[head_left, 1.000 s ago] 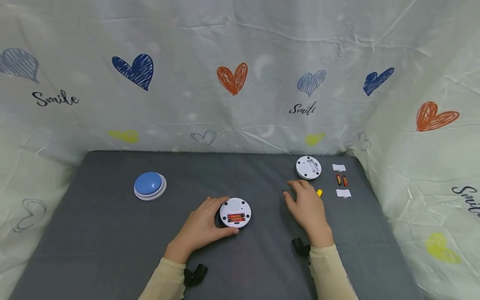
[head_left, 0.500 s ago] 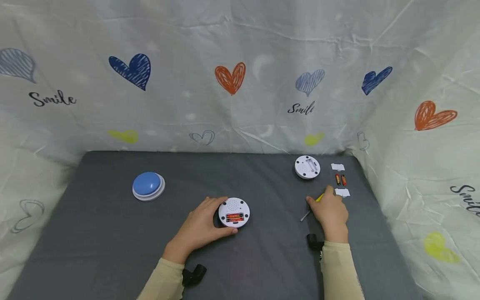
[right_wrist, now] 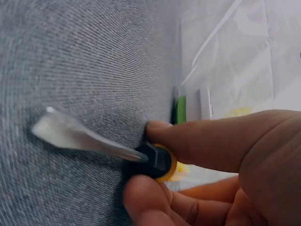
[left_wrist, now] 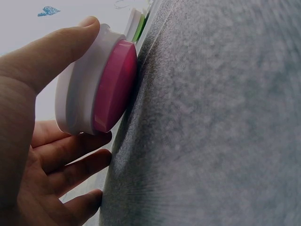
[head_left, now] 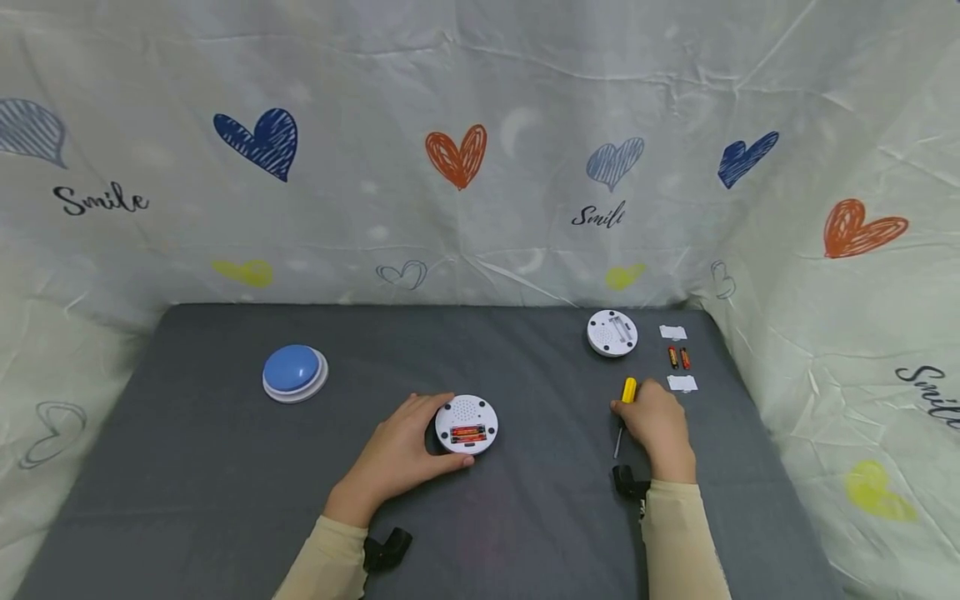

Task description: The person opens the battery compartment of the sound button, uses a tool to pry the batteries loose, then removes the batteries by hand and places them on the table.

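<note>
My left hand (head_left: 401, 454) grips the rim of a round white push button (head_left: 467, 412) with thumb and fingers. It lies underside up, and two red batteries (head_left: 468, 434) fill its bay. In the left wrist view its pink dome (left_wrist: 115, 87) faces the grey cloth. My right hand (head_left: 660, 425) pinches a yellow-handled screwdriver (head_left: 628, 390) between thumb and fingers. The metal shaft points back toward the front of the table, and its flat tip (right_wrist: 51, 129) shows large in the right wrist view, close to the cloth.
Another upturned white button (head_left: 612, 333) with a bare battery bay lies at the back right. Beside it are two loose batteries (head_left: 678, 358) and two white covers (head_left: 673, 332). A blue-domed button (head_left: 295, 372) stands upright at the left. A printed curtain (head_left: 330, 208) hangs behind the table.
My right hand has moved right and taken hold of the screwdriver, then turned it so its shaft points toward the front. The left hand still holds the white button in place.
</note>
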{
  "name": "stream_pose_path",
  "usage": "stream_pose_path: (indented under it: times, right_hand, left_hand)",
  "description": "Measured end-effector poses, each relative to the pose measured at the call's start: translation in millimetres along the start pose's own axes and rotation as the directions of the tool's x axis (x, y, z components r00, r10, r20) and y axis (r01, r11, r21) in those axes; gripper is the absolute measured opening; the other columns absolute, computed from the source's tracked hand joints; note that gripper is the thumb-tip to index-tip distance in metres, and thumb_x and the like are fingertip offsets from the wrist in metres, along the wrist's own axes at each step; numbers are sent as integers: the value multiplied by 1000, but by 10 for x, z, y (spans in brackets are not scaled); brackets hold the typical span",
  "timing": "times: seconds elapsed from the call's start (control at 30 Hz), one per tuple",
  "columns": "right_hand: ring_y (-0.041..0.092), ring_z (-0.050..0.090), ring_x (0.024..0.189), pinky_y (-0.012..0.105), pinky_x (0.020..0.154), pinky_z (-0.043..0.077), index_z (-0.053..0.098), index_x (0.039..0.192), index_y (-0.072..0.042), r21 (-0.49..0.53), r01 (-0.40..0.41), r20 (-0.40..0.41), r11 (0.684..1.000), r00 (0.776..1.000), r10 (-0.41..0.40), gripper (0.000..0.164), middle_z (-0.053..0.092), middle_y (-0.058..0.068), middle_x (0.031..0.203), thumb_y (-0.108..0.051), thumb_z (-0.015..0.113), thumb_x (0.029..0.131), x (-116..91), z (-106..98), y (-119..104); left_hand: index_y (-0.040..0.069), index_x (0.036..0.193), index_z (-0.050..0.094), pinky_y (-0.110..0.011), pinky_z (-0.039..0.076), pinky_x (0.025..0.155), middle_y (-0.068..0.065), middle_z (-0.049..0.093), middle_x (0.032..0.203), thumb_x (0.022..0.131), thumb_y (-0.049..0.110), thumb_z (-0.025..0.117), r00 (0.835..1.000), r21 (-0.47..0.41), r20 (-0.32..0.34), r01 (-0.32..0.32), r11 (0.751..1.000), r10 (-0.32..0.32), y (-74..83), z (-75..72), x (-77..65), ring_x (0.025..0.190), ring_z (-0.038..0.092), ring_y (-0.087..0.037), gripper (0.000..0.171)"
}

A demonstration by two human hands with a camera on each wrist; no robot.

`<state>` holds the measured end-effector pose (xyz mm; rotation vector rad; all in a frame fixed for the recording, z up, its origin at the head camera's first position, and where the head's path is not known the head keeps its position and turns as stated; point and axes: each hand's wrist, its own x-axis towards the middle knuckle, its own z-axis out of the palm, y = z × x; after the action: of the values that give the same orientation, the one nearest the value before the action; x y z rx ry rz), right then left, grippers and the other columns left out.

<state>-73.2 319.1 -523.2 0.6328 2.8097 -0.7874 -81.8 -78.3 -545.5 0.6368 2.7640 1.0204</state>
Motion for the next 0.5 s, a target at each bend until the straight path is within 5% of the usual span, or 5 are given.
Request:
stream_pose_path:
  times: [0.2, 0.33, 0.5]
  right_hand:
    - [20, 68, 56, 33, 53, 57, 64, 127, 7, 111, 19, 110, 994, 993, -31, 43, 69, 10, 77, -22, 78, 100, -31, -80, -49]
    - [22, 67, 55, 35, 54, 59, 61, 123, 2, 203, 75, 116, 976, 988, -100, 34, 67, 10, 76, -21, 75, 102, -30, -138, -18]
    - [27, 70, 66, 42, 61, 65, 56, 124, 3, 418, 202, 68, 886, 965, -252, 27, 69, 17, 92, -15, 68, 108, -66, -209, -31]
  left_hand:
    - [14, 158, 57, -75, 43, 115, -11, 62, 152, 80, 60, 94, 1000, 1, 3, -3, 1000, 3, -14, 3, 3, 154, 43, -48, 98]
    - [14, 158, 57, -74, 43, 115, -11, 62, 153, 80, 61, 94, 1000, -2, 1, -1, 1000, 1, -17, 4, 2, 154, 43, -48, 98]
    - [15, 159, 57, -75, 43, 114, -11, 62, 153, 81, 63, 93, 1000, -1, 4, -1, 1000, 1, -18, 7, 0, 154, 42, -49, 99]
